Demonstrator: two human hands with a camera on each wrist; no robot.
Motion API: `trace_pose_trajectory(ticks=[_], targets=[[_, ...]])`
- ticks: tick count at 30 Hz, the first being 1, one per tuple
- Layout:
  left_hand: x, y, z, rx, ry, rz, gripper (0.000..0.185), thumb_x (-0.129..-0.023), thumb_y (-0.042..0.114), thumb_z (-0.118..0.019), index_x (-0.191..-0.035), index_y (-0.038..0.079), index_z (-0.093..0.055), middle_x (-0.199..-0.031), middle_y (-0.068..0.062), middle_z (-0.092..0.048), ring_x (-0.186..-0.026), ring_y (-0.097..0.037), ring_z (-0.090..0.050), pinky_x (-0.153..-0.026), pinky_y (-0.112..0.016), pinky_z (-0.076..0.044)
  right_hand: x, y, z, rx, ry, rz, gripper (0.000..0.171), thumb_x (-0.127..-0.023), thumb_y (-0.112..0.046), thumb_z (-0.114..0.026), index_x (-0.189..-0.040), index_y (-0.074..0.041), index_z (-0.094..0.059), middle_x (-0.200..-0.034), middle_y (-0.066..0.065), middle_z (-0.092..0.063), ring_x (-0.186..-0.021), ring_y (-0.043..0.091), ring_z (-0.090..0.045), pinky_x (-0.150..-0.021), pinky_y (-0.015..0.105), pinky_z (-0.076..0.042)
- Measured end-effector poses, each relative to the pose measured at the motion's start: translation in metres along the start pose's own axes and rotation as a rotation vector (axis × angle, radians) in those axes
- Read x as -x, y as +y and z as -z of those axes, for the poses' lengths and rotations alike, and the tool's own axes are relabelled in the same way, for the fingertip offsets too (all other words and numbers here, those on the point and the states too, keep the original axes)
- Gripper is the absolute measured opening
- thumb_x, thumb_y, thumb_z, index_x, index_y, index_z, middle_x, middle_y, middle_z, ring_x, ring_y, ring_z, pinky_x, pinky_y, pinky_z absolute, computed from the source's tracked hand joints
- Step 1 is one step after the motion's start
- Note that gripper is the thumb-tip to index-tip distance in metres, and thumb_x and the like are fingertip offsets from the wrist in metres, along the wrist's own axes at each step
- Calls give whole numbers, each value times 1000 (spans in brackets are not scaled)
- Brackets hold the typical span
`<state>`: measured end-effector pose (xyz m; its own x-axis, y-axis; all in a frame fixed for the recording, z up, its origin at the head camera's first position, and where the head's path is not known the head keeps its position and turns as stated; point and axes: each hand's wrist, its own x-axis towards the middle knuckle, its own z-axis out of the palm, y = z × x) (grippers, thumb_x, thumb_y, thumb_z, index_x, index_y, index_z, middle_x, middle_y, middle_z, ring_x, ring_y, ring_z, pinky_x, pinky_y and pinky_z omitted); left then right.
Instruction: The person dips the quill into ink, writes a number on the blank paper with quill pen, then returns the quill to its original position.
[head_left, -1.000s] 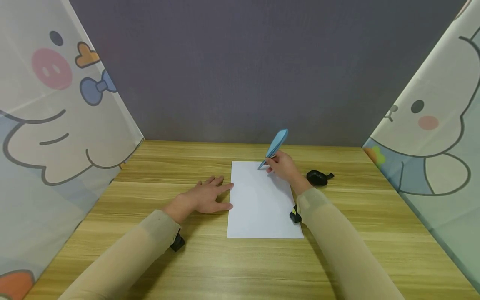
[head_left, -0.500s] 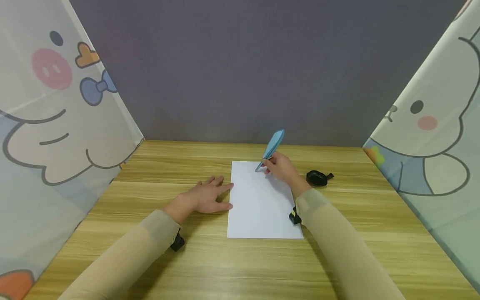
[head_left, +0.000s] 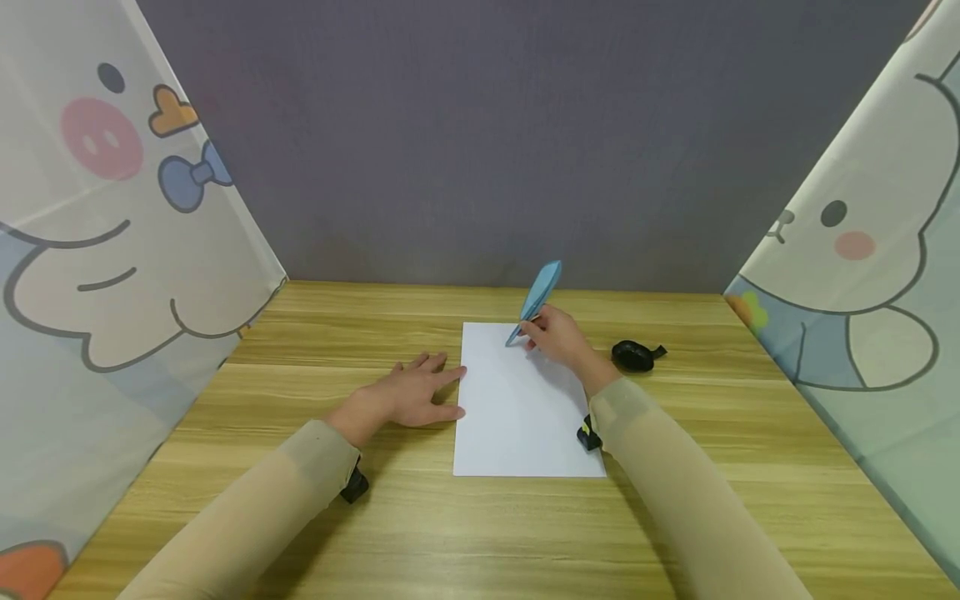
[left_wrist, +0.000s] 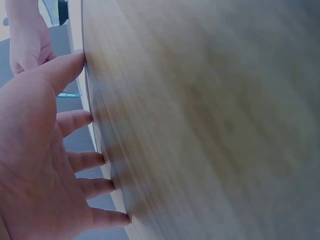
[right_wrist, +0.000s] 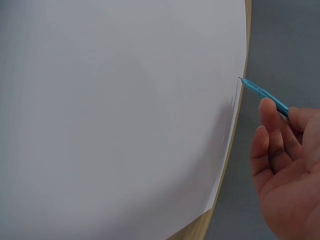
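Note:
A white sheet of paper (head_left: 525, 408) lies upright on the wooden table (head_left: 300, 350). My right hand (head_left: 547, 335) pinches a blue feather-shaped pen (head_left: 538, 293), whose tip touches the sheet near its top edge. In the right wrist view the pen (right_wrist: 262, 93) meets the paper (right_wrist: 115, 115) at a thin line, with my right hand (right_wrist: 285, 160) curled round the shaft. My left hand (head_left: 420, 387) lies flat on the table, fingertips at the paper's left edge. The left wrist view has my left hand (left_wrist: 50, 165) spread against the wood (left_wrist: 210, 125).
A small black object (head_left: 636, 356) sits on the table right of the paper. A grey wall (head_left: 480, 125) stands behind the table, and cartoon-printed curtains (head_left: 90, 217) hang along both sides. Black wrist devices (head_left: 588, 433) are strapped under my sleeves.
My right hand and the pen have shifted slightly left along the top of the paper. The left hand has stayed in place.

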<state>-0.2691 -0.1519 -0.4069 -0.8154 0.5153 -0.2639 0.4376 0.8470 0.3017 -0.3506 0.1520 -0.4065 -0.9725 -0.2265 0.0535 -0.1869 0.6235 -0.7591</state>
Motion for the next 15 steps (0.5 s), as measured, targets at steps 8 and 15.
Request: trace_pose_trajectory(ticks=[8,15], targets=[[0,0,0,0,-9,5,82,-108,67,-56,-176,29,-30,-185,-18,-13,-170,-51,-13,-128,-82,-16,3,-5,-3,-11,-24,21,26,-115,-26,-60,-128,-4,-66,-120,17,-81,-90,27,-77,-65,29,-53],[-1,0,0,-3,-12,11,82,-108,68,-56,-176,30,-30,-185,-17,-12,-170,-50,-12,-129,-82,-16,5,-7,-4,-5,-30,54,24,-115,-23,-60,-125,-3,-67,-119,18,-82,-90,30,-78,-63,28,-52]])
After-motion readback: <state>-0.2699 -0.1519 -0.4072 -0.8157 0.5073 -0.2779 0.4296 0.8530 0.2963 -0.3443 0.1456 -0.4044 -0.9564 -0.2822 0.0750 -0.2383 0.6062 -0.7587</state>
